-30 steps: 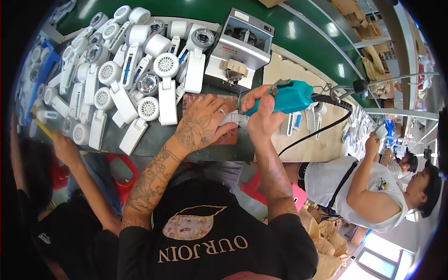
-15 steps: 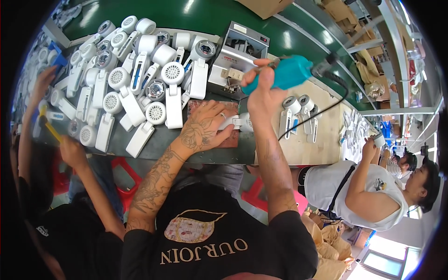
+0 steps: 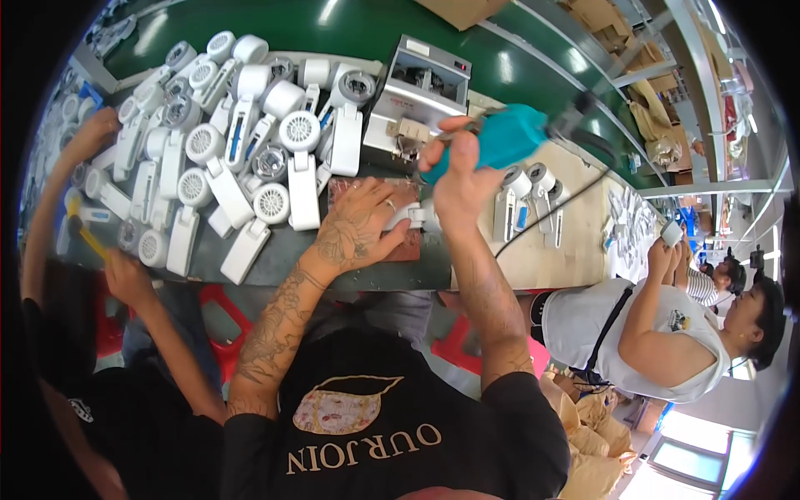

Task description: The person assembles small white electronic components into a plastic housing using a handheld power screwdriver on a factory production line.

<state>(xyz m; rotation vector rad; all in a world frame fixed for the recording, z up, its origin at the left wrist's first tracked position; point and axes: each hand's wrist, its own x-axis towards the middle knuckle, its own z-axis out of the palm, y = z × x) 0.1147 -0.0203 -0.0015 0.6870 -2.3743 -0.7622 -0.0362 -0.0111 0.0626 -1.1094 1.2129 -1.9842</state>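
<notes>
My left hand (image 3: pixel 360 218) presses down on a white handheld fan (image 3: pixel 403 218), fingers over its handle. That fan lies on a reddish-brown mat (image 3: pixel 403 248) at the table edge, and its round head is mostly hidden behind my right wrist. Wrapped in my right hand (image 3: pixel 461 179) is a teal electric screwdriver (image 3: pixel 510 140), held tilted above the fan, a black cable at its rear end. The screwdriver's tip is hidden or too blurred to make out. Beyond the mat stands a grey metal machine with an open top (image 3: pixel 423 87).
Many white handheld fans (image 3: pixel 237 154) are heaped to my left. A few more fans (image 3: pixel 533 196) lie on the light wooden board (image 3: pixel 575 258) at right. A co-worker's hand (image 3: pixel 127 277) holds a yellow-and-black tool at left. Another person (image 3: pixel 650 333) works at right.
The screwdriver in my right hand has come down slightly and toward the left. My left hand stays on the fan. The whole view has shifted a little.
</notes>
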